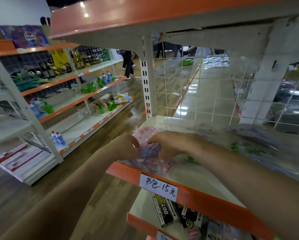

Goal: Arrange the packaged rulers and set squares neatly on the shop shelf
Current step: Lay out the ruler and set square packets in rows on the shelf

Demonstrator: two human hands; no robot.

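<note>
Pink packets [146, 133] held at front-left corner of shelf [188, 175]. Edge pinched by left hand [128, 146]; right hand [171, 144] fingers curled over them. Stack best squared flat behind orange lip [126, 172]. Open drop close on left. Wire back panel [197, 94] behind. Green packets [245, 148] near on right.

The shelf [193, 172] is open at the front, over its orange lip [206, 201], and at its left end, toward the aisle [124, 122]. An upper shelf [145, 18] roofs it overhead. A wire grid [206, 87] closes the back, with a post [148, 80] at the rear left corner. Packets [145, 134] crowd the left end, and green packets [249, 149] lie to the right. A bare strip runs just behind the lip.
</note>
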